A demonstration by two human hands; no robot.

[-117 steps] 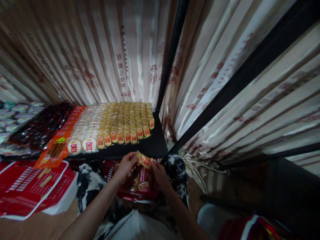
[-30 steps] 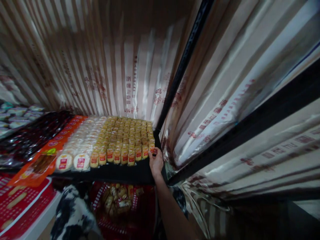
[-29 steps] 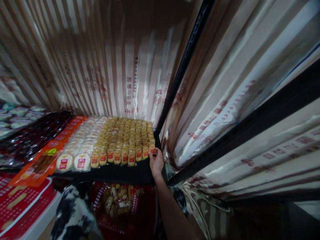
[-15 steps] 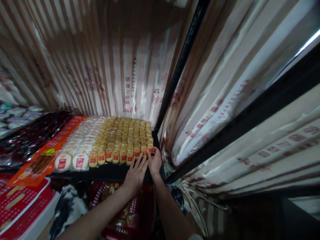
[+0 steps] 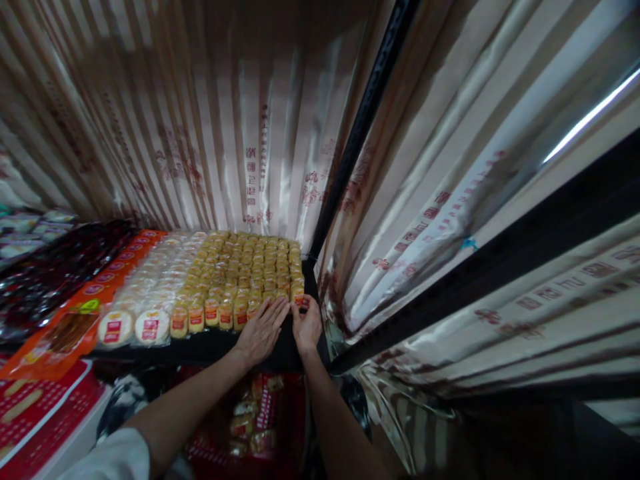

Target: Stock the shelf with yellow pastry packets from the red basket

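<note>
Rows of small yellow wrapped pastries (image 5: pixel 240 267) with red labels stand on a black shelf (image 5: pixel 210 341). My left hand (image 5: pixel 263 330) lies flat with its fingers stretched out against the front row near the right end. My right hand (image 5: pixel 306 325) is at the shelf's right corner, its fingers pinched on the last yellow pastry (image 5: pixel 299 295) of the front row. Below the shelf, between my arms, a red basket (image 5: pixel 260 420) holds more of the same pastries.
Left of the yellow rows lie round white pastries (image 5: pixel 145 313), orange snack packs (image 5: pixel 75 320) and dark red packs (image 5: pixel 45 280). A red basket (image 5: pixel 30 413) sits at lower left. Shiny striped curtains hang behind, and black frame posts (image 5: pixel 357 133) border the shelf on the right.
One second ago only my right hand was at the shelf corner. My left hand has since come up from below and laid itself flat against the front row beside it.
</note>
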